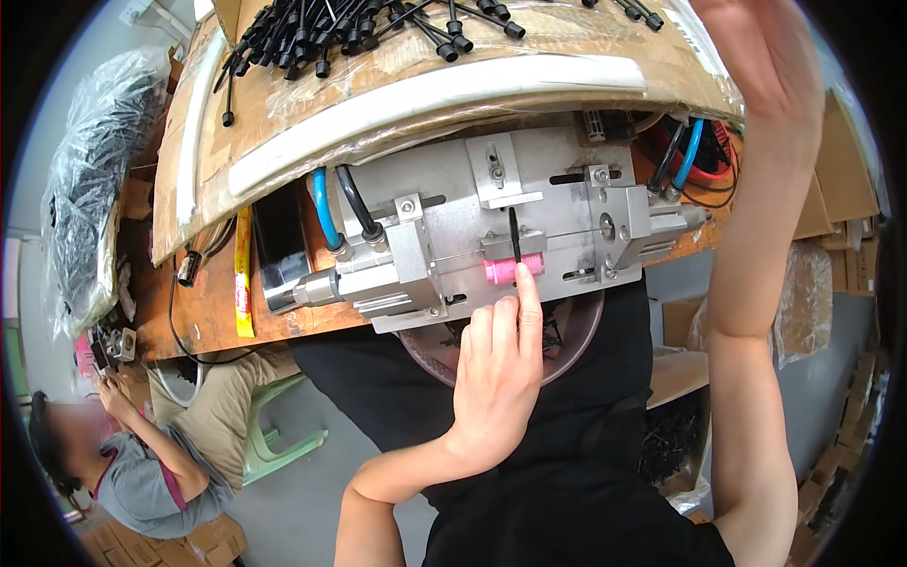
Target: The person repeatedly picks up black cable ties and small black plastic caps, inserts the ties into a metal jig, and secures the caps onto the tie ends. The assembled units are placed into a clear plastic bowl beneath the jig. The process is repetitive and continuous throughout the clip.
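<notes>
A: Left hand (496,373), what's the grip doing?

B: Index and thumb tips are pinched together on a thin black rod (514,236) standing upright in the metal jig (491,236). The rod's lower end sits right at a pink sleeve (513,270) in the jig's middle slot. The fingertip touches the sleeve's edge. Other fingers are curled under.

A: Right hand?

B: The right hand (770,57) is up at the top right, forearm running down the right side of the pic. Palm is raised near the cardboard tray (529,66), and the top edge cuts the fingers off. Can't tell if its grip is apart or closed, and can't see anything in it.

A: Where's the jig sitting?

B: On the near edge of a brown tabletop (203,312), partly under the cardboard tray. A blue hose (326,213) and a black hose (357,206) plug into the jig's left side, and there's another blue one on the right by a red part (713,156).

A: What's on the tray?

B: A pile of black rods w/ knob ends (378,24), and a white strip along the front rim.

A: Anything else?

B: A round bowl (576,331) just below the jig, w/ dark bits inside. A yellow strip (244,274) lies on the tabletop to the left, w/ a clear bag of black parts (90,180) at the far left. Another person (142,463) is seated at the lower left, well apart.
</notes>
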Demonstrator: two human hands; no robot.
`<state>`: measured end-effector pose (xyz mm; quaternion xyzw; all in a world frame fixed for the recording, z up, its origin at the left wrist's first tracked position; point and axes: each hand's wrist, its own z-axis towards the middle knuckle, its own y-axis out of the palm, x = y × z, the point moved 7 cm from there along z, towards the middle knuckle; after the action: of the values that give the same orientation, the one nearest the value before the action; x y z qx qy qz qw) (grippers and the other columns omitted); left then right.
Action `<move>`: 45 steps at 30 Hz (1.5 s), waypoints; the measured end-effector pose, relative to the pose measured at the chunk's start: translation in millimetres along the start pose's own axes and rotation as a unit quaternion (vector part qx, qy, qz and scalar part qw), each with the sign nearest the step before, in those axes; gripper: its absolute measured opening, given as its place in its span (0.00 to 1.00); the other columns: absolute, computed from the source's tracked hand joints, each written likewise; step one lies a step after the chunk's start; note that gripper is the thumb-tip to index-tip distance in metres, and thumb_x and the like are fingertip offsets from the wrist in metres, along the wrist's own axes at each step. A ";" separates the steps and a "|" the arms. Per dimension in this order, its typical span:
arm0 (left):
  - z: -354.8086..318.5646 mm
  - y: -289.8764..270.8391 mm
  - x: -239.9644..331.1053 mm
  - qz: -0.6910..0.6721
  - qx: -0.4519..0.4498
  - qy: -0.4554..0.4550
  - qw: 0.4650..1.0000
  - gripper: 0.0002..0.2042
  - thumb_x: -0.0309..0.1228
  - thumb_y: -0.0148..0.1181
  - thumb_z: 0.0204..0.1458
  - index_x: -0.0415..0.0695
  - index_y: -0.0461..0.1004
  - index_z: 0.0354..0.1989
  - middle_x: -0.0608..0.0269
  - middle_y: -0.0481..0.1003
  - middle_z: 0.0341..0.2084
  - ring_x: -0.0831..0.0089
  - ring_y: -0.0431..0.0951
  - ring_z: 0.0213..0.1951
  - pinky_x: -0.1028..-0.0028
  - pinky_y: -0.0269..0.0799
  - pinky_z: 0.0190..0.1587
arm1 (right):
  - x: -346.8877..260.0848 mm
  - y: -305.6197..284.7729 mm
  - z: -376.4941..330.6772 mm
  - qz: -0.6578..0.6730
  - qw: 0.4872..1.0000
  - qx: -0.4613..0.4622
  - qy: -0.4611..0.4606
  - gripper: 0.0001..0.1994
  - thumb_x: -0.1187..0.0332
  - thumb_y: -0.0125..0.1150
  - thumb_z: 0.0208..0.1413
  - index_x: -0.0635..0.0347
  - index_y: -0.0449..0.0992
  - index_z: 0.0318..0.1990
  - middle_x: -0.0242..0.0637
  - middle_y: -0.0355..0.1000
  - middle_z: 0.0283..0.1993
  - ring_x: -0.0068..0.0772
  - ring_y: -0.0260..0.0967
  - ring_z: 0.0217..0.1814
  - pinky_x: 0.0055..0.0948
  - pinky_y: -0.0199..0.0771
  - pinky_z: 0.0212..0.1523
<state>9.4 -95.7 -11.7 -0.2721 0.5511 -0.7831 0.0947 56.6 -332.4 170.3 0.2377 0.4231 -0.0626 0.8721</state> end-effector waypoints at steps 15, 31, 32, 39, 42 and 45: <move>63.4 -78.6 -15.2 -0.058 0.138 0.051 0.987 0.27 0.17 0.62 0.47 0.39 0.68 0.60 0.54 0.70 0.37 0.57 0.69 0.40 0.63 0.67 0.45 | 63.5 40.8 -230.1 -0.481 0.868 -0.125 -0.014 0.33 0.90 0.64 0.38 0.77 0.67 0.58 0.46 0.74 0.37 0.39 0.69 0.28 0.33 0.71 0.30; 197.4 -107.9 -71.7 -0.100 -0.058 0.133 0.984 0.10 0.33 0.63 0.55 0.41 0.75 0.39 0.69 0.73 0.25 0.82 0.68 0.28 0.78 0.64 0.30 | 50.2 49.9 -193.5 -0.531 0.821 -0.209 -0.006 0.29 0.75 0.71 0.44 0.68 0.70 0.58 0.41 0.71 0.35 0.38 0.66 0.34 0.33 0.70 0.35; 201.1 -107.1 -75.4 -0.108 -0.079 0.139 0.981 0.09 0.33 0.62 0.56 0.40 0.75 0.38 0.69 0.73 0.25 0.82 0.68 0.28 0.78 0.64 0.30 | 39.8 46.0 -177.9 -0.542 0.819 -0.184 -0.038 0.26 0.74 0.71 0.44 0.67 0.73 0.54 0.40 0.71 0.33 0.39 0.66 0.32 0.32 0.70 0.34; 237.0 -196.3 -133.2 -0.552 -0.014 -0.056 0.832 0.10 0.37 0.56 0.62 0.43 0.75 0.42 0.62 0.75 0.31 0.82 0.70 0.29 0.87 0.67 0.28 | 33.2 29.3 -35.9 -0.633 0.760 -0.109 -0.098 0.10 0.69 0.63 0.58 0.64 0.75 0.44 0.33 0.76 0.36 0.18 0.67 0.32 0.18 0.66 0.33; 219.2 -208.1 -134.9 -0.506 0.074 -0.030 0.859 0.10 0.35 0.56 0.62 0.42 0.74 0.43 0.62 0.76 0.32 0.81 0.72 0.31 0.86 0.69 0.31 | 66.5 40.2 -5.0 -0.679 0.708 -0.193 -0.003 0.13 0.70 0.62 0.55 0.66 0.74 0.45 0.51 0.75 0.42 0.43 0.74 0.45 0.35 0.75 0.45; 182.4 -191.4 -128.6 -0.360 0.146 0.036 0.921 0.10 0.30 0.58 0.60 0.38 0.76 0.45 0.66 0.78 0.36 0.81 0.73 0.37 0.79 0.69 0.44 | 85.6 22.8 8.7 -0.666 0.707 -0.229 0.068 0.11 0.70 0.60 0.52 0.64 0.72 0.42 0.48 0.74 0.37 0.43 0.73 0.41 0.39 0.71 0.44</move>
<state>242.4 -114.3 166.6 -0.4071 0.2988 -0.8452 -0.1754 124.1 -308.6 117.5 -0.3091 0.5309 -0.5123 0.6001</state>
